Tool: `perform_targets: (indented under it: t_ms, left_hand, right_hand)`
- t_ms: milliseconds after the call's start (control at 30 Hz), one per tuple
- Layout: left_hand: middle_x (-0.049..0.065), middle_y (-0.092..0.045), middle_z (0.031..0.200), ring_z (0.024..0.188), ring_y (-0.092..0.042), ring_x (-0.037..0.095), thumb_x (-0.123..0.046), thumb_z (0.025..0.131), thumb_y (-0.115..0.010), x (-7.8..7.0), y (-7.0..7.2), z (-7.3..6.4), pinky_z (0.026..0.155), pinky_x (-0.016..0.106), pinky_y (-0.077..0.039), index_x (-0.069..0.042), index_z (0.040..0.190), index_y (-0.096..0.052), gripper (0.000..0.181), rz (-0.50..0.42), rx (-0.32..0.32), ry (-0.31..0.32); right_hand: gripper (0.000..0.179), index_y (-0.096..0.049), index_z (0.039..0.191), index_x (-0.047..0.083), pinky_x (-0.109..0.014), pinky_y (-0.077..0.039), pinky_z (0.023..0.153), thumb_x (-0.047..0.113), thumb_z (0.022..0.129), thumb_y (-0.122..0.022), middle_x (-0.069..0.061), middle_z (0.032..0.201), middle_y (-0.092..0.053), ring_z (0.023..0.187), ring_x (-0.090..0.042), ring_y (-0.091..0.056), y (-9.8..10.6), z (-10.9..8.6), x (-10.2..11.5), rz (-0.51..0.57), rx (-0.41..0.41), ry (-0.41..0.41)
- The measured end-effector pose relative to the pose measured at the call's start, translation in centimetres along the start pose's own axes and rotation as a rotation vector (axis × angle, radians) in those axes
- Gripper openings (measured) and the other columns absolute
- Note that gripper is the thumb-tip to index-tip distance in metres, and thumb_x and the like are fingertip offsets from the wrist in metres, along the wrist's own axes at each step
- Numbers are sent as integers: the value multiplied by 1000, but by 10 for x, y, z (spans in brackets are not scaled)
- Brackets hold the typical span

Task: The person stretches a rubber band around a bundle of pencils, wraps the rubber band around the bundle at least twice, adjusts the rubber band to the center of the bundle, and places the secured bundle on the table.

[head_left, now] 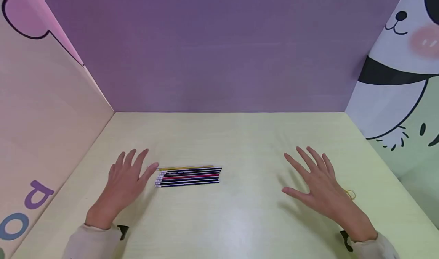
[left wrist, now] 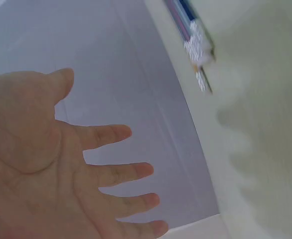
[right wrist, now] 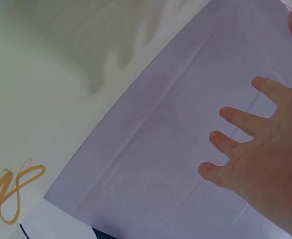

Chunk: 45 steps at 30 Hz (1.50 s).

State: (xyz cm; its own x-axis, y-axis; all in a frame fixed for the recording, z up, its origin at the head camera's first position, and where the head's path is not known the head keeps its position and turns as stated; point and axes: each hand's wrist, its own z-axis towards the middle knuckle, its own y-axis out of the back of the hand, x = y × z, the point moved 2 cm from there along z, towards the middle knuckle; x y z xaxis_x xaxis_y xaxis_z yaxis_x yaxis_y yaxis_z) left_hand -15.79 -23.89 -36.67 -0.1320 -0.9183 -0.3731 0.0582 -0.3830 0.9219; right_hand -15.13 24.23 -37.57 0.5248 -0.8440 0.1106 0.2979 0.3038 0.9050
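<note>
Several slim pencils [head_left: 190, 177] lie side by side on the table, mostly dark, with a red one among them and a yellow one along the far edge. My left hand [head_left: 125, 184] hovers at their left end, fingers spread and thumb tip close to the yellow one in the head view. Pale ends of the bundle [left wrist: 198, 45] show in the left wrist view. Over the right part of the table, my right hand [head_left: 322, 190] has its fingers spread, holding nothing. A twisted yellow rubber band [right wrist: 17, 191] lies beyond its wrist, partly hidden in the head view.
The pale table [head_left: 240, 137] ends at a purple back wall [head_left: 223, 53]. A left side panel [head_left: 44, 110] carries letters and a pink drawing. The right panel [head_left: 398, 106] has a panda picture.
</note>
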Motion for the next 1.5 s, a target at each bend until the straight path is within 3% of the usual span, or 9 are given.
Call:
perform_targets:
  t_ms: [333,633,733,867,1000,1067,1133,1333,1500]
  left_hand:
    - [31,-28,153,140,-18,55,-45,107,-40,24,9,4,108,71,-18,5,149,-34,66,-249,67,-18]
    - [25,-29,156,142,-26,49,-43,108,-36,31,11,6,107,68,-26,-2,151,-34,59,-449,55,-25]
    - [21,-30,156,142,-27,46,-41,109,-30,35,11,9,113,43,-35,-4,152,-33,56,-597,23,-45]
    - [18,-23,160,147,-19,42,-45,109,-22,37,9,13,106,9,-31,-4,155,-25,62,-796,4,-64]
    - [12,-20,161,150,-13,32,-48,109,-21,37,3,16,121,27,-17,-6,157,-19,64,-1050,3,-59]
    - [8,-24,157,149,-17,25,-48,108,-21,37,1,17,123,36,-13,-7,157,-19,63,-1191,-9,-63]
    - [4,-32,152,144,-26,19,-48,108,-21,38,-1,18,121,32,-18,-7,156,-21,63,-1315,-14,-82]
    - [-2,-51,140,135,-42,13,-45,109,-20,39,-9,18,108,24,-34,-6,152,-32,59,-1598,56,-150]
    - [-2,-56,138,141,-38,16,-46,109,-20,38,-16,20,120,28,-16,-7,148,-38,59,-1652,91,-122]
  right_hand:
    - [81,-35,155,25,-69,-16,109,51,88,-71,-19,153,-37,143,-43,-23,-2,-2,3,34,31,-9]
    - [74,-34,155,23,-67,-16,110,45,93,-67,-18,153,-38,143,-42,-25,-5,-2,6,128,75,-35]
    - [74,-32,156,22,-65,-17,111,43,94,-67,-17,153,-38,144,-41,-25,-7,-1,6,179,81,-46]
    - [67,-28,157,25,-62,-21,112,39,100,-60,-8,158,-33,147,-34,-24,-12,3,7,428,147,-116]
    - [52,-25,156,38,-62,-19,115,42,107,-42,6,161,-27,149,-21,-22,-13,5,14,867,369,-264]
    - [47,-26,154,44,-62,-14,117,44,108,-37,8,160,-28,150,-18,-22,-11,6,19,1007,467,-329]
    - [46,-26,153,47,-60,-10,118,46,108,-35,10,159,-30,149,-16,-23,-9,9,23,1070,525,-358]
    - [46,-30,153,34,-44,-14,122,45,108,-35,2,157,-34,147,-16,-27,-19,37,40,1260,463,-344]
    - [50,-35,150,16,-40,-16,122,44,108,-35,-16,154,-38,144,-25,-34,-35,65,56,1444,362,-360]
